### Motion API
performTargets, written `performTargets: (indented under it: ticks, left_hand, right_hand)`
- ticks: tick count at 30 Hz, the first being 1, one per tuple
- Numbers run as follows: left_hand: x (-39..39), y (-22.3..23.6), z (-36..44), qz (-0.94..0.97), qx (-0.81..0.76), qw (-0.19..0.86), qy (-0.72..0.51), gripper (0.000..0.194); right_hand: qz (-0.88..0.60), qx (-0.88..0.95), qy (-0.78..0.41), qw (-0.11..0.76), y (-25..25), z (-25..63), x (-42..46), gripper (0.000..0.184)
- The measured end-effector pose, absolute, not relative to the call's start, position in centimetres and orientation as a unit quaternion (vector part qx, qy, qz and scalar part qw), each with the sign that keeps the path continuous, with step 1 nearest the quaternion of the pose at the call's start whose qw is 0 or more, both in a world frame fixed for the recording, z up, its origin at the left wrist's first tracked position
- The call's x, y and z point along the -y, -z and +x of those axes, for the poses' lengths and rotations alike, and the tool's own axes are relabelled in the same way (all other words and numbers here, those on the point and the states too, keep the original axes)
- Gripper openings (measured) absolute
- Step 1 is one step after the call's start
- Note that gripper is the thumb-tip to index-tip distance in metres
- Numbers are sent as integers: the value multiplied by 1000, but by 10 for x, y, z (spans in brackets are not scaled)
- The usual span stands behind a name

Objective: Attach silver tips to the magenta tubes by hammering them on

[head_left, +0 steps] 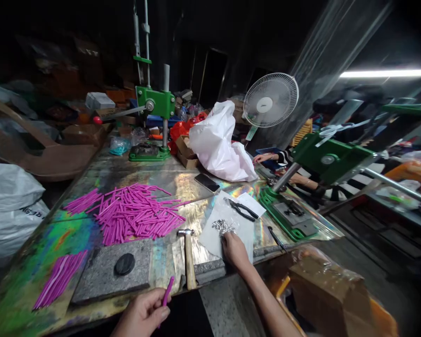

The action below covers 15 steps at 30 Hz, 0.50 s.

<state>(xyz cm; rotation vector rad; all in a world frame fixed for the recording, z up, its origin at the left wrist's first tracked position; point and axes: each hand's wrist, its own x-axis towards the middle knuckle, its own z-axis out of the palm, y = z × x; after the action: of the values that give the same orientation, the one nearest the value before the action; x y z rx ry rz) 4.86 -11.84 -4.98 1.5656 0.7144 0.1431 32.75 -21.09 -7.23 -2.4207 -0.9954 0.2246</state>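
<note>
At the table's front edge, my left hand (140,312) pinches one short purple tube-like strip (168,290) between thumb and fingers. My right hand (235,250) reaches down to a small heap of shiny metal pieces (221,225) on a pale sheet (208,241). Its fingers are bent together at the heap's near side, and their tips are hidden. Between the hands lies a hammer (189,262) with a wooden handle. A large pile of purple strips (136,213) spreads to the left, with a neater bundle of strips (61,279) closer to me.
A grey stone slab (91,274) carries a black disc (125,264). Pliers (245,210) and a phone (206,182) lie beyond. Green hand presses (156,102) (331,159) stand behind and right. A white bag (219,145), a fan (271,99) and another person's hands (300,180) are farther back.
</note>
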Motion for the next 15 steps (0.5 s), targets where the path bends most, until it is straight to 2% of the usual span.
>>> performTargets:
  ticks: [5,15]
  left_hand:
    - [118,43,47,685,-329,643,-94,23]
    - [116,28,56,621,-339,692,-146,39]
  right_hand:
    - [-875,371,-95,297,71,322,210,16]
    - [-729,402,-247,497,33,240,210,25]
